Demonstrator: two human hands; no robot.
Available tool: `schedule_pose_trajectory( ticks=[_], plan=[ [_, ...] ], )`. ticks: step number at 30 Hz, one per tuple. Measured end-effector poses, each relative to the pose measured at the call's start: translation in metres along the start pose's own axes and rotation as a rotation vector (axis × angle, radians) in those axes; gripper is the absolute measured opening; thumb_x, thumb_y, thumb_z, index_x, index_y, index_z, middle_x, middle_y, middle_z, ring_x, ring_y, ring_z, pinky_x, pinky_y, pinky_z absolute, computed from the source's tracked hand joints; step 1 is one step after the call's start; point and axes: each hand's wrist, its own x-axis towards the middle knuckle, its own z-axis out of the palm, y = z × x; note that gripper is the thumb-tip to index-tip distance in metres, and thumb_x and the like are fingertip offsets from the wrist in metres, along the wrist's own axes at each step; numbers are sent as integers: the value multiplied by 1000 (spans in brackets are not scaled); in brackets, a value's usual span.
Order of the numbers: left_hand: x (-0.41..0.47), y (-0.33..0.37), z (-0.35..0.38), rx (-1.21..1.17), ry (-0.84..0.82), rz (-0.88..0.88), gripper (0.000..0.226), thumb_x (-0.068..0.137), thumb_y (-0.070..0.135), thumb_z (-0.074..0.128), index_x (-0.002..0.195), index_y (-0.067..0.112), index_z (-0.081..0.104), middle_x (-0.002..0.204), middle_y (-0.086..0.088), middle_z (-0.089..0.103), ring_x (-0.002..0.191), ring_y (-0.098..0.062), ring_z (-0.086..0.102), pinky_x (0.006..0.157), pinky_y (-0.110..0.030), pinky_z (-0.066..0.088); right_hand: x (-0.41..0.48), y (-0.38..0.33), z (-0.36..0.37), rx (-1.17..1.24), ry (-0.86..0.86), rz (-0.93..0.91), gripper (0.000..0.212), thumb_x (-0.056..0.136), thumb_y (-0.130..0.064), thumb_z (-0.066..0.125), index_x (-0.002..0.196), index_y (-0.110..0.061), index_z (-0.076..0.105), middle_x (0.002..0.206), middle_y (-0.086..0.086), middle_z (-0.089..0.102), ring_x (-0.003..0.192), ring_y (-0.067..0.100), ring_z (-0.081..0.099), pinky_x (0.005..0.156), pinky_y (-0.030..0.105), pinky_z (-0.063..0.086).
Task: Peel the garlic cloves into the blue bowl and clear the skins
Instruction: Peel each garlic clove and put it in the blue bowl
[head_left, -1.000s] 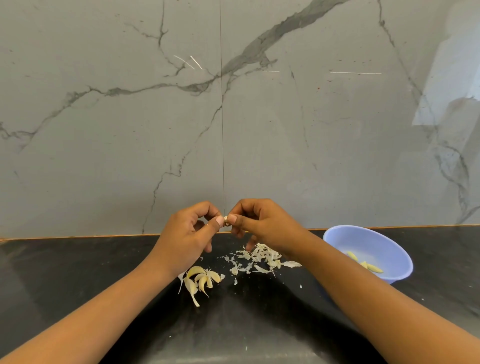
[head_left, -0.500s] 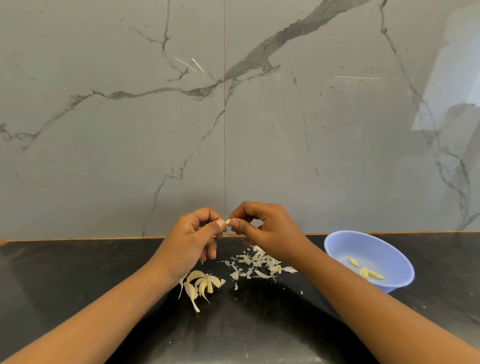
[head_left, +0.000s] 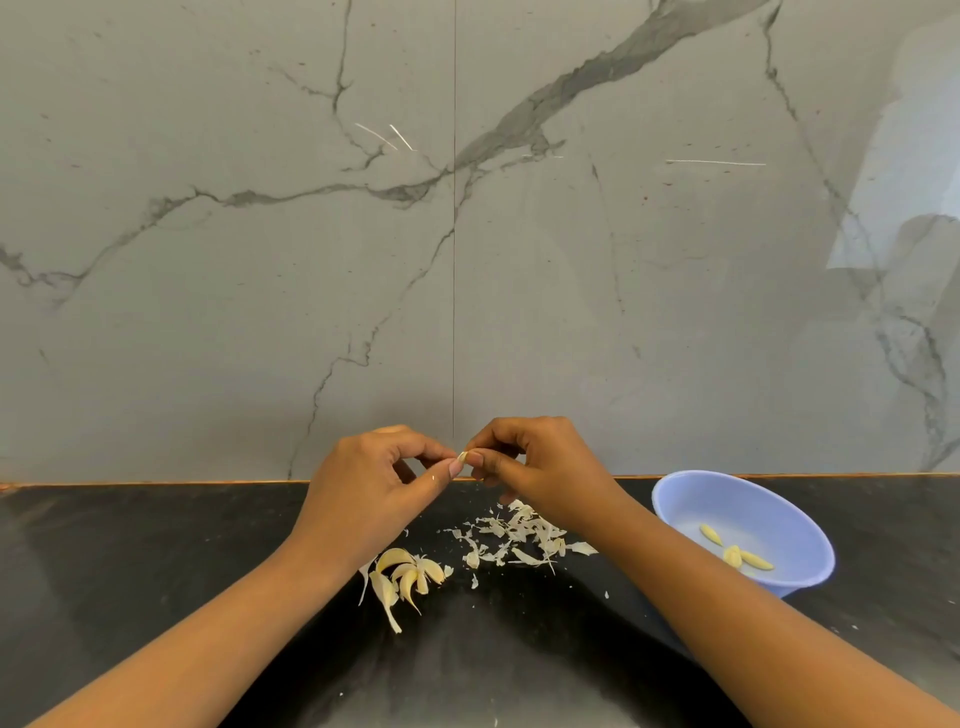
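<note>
With left hand (head_left: 363, 499) thumb and forefinger closed on one end, above unpeeled cloves (head_left: 408, 571) on the counter (head_left: 130, 571), pinches a small clove (head_left: 462, 457), other end clamped in right hand (head_left: 550, 473) fingertips over scattered skins (head_left: 519, 535), left of the bowl (head_left: 779, 525) holding three peeled cloves (head_left: 737, 553).

The left arm (head_left: 208, 642) and the right arm (head_left: 758, 623) were bare from the lower corners of the picture up to the wrists. The left hand (head_left: 363, 491) and the right hand (head_left: 553, 470) were bare too. The left thumbnail (head_left: 457, 467) was plain and rounded. A tiny bright fleck (head_left: 434, 477) sat on the left thumb; what it was could not be told.
</note>
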Motion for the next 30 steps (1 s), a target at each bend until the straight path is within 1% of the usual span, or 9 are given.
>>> schedule_pose_trajectory(
  ticks=[4,7,9,12,15,19,24,26,30],
  plan=[
    [1,-1,-1,2,2,21,2,80,41,72,82,42,71,73,24,65,68,-2,63,57,-20,49,1,-3,0,-43,-21,-8,19,90,-25,63,101,-12,70,74,-11,63,71,12,68,68,28,59],
    [1,-2,-2,6,-5,16,8,80,37,73,78,44,70,71,24,64,65,-2,62,55,-21,47,1,-4,-1,-66,-23,-14,19,89,-26,64,100,-12,71,77,-4,68,69,14,68,68,28,59],
    [1,-1,-2,25,-20,14,12,80,35,73,74,44,68,69,24,63,66,-2,61,54,-19,43,0,-6,0,-100,-34,-30,20,89,-28,64,100,-13,71,78,-2,69,66,9,65,70,27,58],
    [1,-1,-2,34,-25,-1,14,79,34,74,69,42,69,69,26,64,66,-2,61,54,-19,41,-1,-9,2,-163,-45,-66,20,90,-30,64,99,-14,71,73,-10,63,61,1,57,70,24,54],
    [1,0,-2,15,-25,-15,10,74,46,69,65,41,67,74,29,64,64,-4,62,55,-28,50,-2,-9,3,-159,-41,-66,20,90,-30,64,99,-14,72,73,-10,64,67,3,60,69,22,53],
    [0,1,-1,38,2,-38,29,63,59,52,62,35,68,71,26,64,65,-4,62,57,-31,53,-3,-8,7,-167,-47,-70,17,90,-27,65,98,-14,72,74,-11,63,68,3,59,68,18,50],
    [-1,5,-1,85,2,-64,18,64,50,59,60,33,66,67,23,63,65,-3,61,53,-21,42,-3,-10,9,-232,-43,-103,16,91,-26,63,98,-15,72,84,-3,72,75,6,62,73,23,51],
    [-1,5,-1,77,1,-73,16,65,48,62,60,34,66,68,24,63,65,-3,61,54,-21,44,-4,-10,9,-236,-41,-106,16,91,-26,63,98,-15,72,85,-2,72,76,7,63,73,24,52],
    [0,5,-1,34,-8,-100,14,72,43,70,62,34,68,63,21,65,62,-3,61,55,-25,50,-5,-9,9,-206,-3,-117,15,90,-25,65,95,-14,73,82,-4,72,73,6,62,72,24,52]
  ],
)
